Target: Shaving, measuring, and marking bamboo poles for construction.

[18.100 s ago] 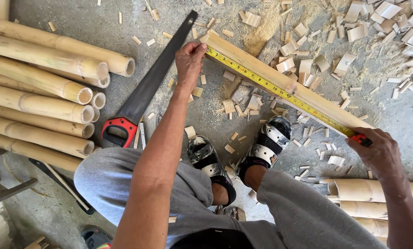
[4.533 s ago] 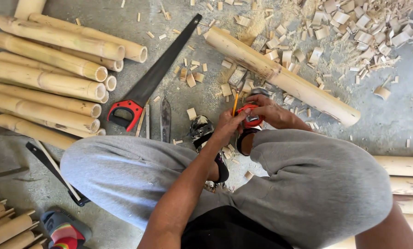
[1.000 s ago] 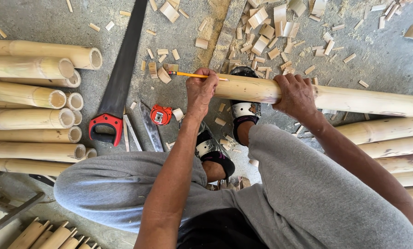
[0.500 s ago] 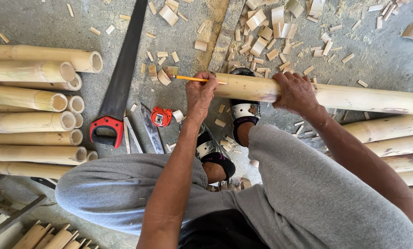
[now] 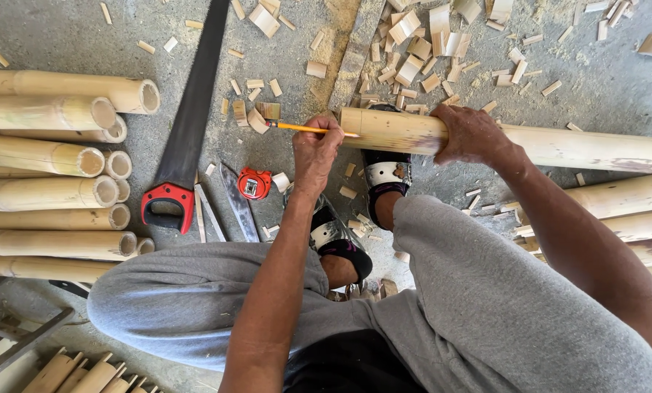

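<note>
Fingers of the left hand (image 5: 317,149) pinched shut around a yellow pencil (image 5: 308,129), which lies level with its tip against the cut end of a bamboo pole (image 5: 558,144). Fingers of the right hand (image 5: 471,132) wrapped over the top of the same pole, gripping it a little way in from that end. The pole lies crosswise on the concrete floor (image 5: 49,36), its near end resting over a sandalled foot (image 5: 384,171); the second sandalled foot (image 5: 334,236) sits below the left wrist. Red tape measure (image 5: 254,183) on the floor just left of the left hand. Beside it two flat metal blades (image 5: 237,211), then a handsaw (image 5: 188,124) with a red handle and a dark blade running up the view. Stack of cut bamboo poles (image 5: 49,156) far left, open ends facing the saw. More poles (image 5: 624,200) at right, below the held one. Wood chips (image 5: 420,47) scattered thickly across the top.
</note>
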